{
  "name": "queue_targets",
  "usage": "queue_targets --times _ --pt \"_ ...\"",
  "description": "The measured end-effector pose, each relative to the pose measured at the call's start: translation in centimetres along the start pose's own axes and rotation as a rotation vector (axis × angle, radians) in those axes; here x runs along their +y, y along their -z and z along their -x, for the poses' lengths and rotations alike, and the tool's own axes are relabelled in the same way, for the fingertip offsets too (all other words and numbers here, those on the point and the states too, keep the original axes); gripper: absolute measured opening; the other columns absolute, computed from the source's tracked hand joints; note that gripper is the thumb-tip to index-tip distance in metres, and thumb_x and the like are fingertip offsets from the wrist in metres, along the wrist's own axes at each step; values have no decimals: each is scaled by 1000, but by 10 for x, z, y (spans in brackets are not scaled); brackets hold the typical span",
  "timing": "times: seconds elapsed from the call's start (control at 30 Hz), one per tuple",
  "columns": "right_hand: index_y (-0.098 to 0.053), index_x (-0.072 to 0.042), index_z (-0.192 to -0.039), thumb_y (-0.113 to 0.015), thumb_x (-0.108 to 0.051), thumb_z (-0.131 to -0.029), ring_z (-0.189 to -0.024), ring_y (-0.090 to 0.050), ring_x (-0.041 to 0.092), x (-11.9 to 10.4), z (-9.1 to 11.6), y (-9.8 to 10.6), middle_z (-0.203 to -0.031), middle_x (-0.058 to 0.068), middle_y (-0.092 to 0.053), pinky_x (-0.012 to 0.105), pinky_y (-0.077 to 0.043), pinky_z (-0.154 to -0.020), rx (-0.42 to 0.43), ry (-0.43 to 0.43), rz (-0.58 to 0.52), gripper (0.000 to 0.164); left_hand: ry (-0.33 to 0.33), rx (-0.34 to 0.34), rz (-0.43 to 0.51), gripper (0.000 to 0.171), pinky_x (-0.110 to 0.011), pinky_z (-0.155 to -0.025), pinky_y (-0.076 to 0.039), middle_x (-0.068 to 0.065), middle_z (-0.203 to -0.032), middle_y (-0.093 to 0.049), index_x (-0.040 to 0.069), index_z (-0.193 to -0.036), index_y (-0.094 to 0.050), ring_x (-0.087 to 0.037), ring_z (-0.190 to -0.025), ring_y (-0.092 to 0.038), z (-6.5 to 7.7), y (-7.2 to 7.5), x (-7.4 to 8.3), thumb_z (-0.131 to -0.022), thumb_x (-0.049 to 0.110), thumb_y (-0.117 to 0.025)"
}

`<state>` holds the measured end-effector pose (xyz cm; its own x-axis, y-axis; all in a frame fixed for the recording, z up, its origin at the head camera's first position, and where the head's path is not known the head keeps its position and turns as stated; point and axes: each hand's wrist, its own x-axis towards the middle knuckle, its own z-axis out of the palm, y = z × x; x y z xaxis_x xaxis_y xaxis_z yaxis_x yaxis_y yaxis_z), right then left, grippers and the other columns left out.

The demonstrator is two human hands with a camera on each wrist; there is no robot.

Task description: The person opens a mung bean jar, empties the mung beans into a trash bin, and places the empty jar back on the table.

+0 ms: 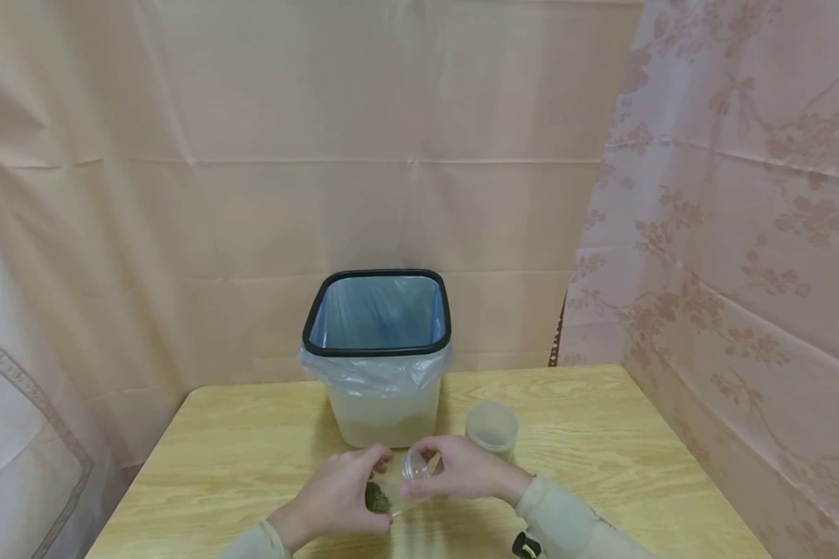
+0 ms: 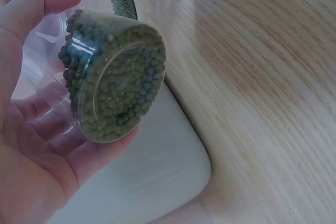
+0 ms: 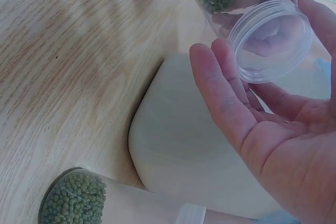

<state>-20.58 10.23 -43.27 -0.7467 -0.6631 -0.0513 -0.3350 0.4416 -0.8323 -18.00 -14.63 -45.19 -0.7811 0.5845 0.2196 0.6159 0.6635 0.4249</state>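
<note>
Tilted on its side between both hands is a clear plastic jar (image 2: 118, 77) with green mung beans packed at its bottom end. The left hand (image 1: 339, 493) grips its body, thumb on one side and fingers curled round the other. At the threaded mouth (image 3: 273, 43), the right hand (image 1: 461, 470) has its thumb and fingers around the rim. No lid shows over that mouth in the right wrist view. A second jar (image 3: 73, 200), also with mung beans in its bottom, stands upright on the table beyond the right hand.
A pale bin (image 1: 384, 419) with a black rim and clear liner bag stands just beyond the hands on the wooden table (image 1: 252, 442). Curtains hang behind and at both sides. A small black object (image 1: 527, 545) shows beside the right sleeve.
</note>
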Motion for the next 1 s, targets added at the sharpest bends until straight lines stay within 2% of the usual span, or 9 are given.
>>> queue_targets --times 0.3,0.5,0.63,0.87,1.0 --pt "-63 -5 -126 -81 -32 -87 -73 -71 19 -4 0 1 -106 -5 -65 30 -56 -57 -14 -23 -71 51 -3 9 12 64 -25 -69 -53 2 -100 -70 12 -118 -63 -7 -86 -64 0 0 0 -65 39 -86" --pt "-64 -5 -125 -81 -36 -86 -69 -66 10 -4 2 3 -106 -5 -66 25 -54 -57 -6 1 -17 52 -13 -1 -6 65 -23 -67 -52 1 -99 -71 10 -119 -64 -5 -82 -63 -2 2 2 -65 39 -86" --pt "-66 -7 -123 -81 -39 -86 -73 -65 10 -3 3 4 -105 -5 -67 24 -53 -62 -1 31 35 52 -27 -10 -11 66 -23 -67 -53 -1 -99 -72 7 -119 -65 -7 -83 -65 -2 3 2 -65 38 -85" --pt "-65 -8 -128 -87 -34 -80 -84 -66 12 -3 3 5 -107 -9 -66 24 -54 -73 -5 90 59 59 -16 -75 121 64 -22 -68 -53 1 -99 -73 5 -119 -67 -3 -82 -66 -2 7 0 -66 37 -86" --pt "-64 -7 -130 -88 -33 -80 -85 -67 12 -4 3 7 -109 -9 -65 24 -55 -74 -20 109 51 61 -8 -83 133 65 -21 -67 -53 3 -99 -72 5 -119 -67 -1 -81 -64 -2 9 1 -66 38 -86"
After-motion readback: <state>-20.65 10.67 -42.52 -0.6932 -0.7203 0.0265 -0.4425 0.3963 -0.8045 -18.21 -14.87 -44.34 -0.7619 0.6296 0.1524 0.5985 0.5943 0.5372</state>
